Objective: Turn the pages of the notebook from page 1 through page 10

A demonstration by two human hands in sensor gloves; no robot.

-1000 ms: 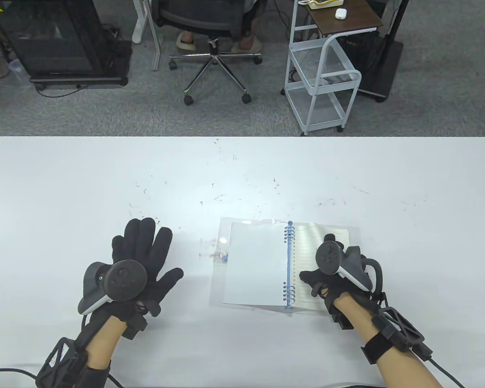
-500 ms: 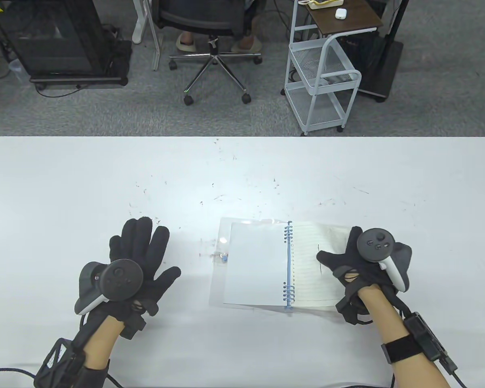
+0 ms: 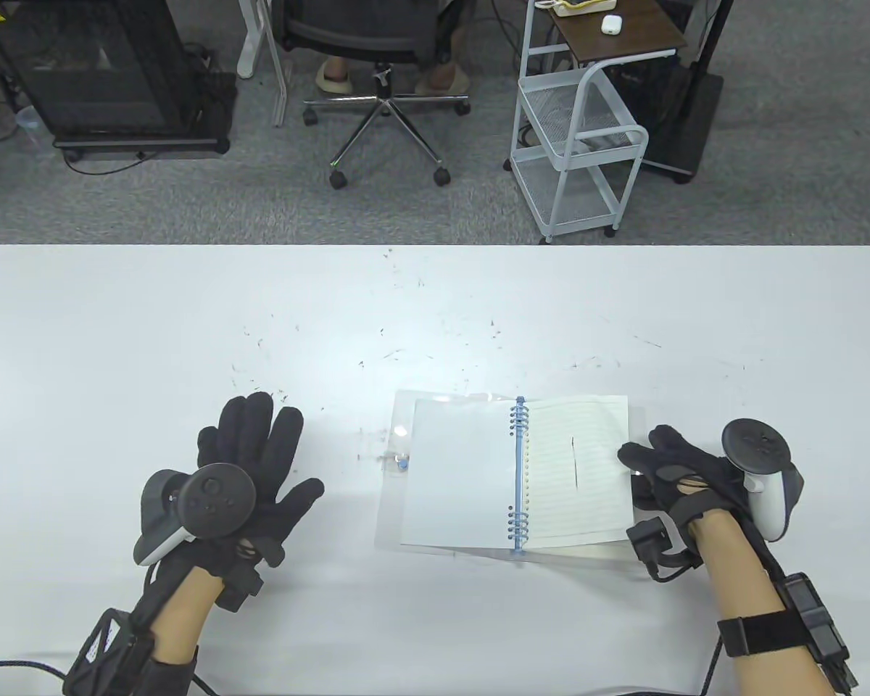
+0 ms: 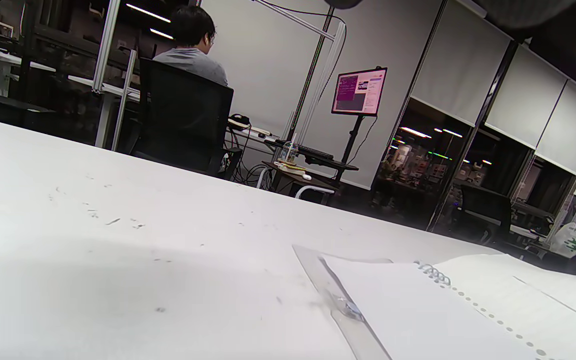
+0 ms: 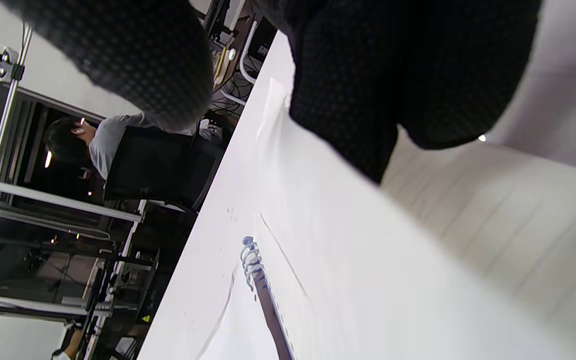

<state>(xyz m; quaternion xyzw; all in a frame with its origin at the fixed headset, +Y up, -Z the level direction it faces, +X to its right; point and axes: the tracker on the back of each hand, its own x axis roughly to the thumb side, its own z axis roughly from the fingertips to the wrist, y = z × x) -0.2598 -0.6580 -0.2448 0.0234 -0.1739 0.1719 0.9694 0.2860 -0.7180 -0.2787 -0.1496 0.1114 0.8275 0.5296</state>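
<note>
Grey carpet lay beyond our white table, with an office chair at about 12 o'clock and a white wire cart at about 1 o'clock from the table's middle. We saw the notebook lying open toward 5 o'clock of the table's middle, its blue spiral running from 12 to 6 between a blank left page and a lined right page that bore one short dark stroke. A clear cover stuck out from under the left page on its 9 o'clock side. Our left hand rested flat on the table, fingers spread and gripping nothing, well apart from the notebook at its 9 o'clock, the tracker sitting on its back. Our right hand lay at the notebook's 3 o'clock edge, fingertips touching the outer edge of the lined page; in the right wrist view the gloved fingers hung over that page, which seemed raised at this edge. We could not tell whether they pinched the sheet or merely touched it.
</note>
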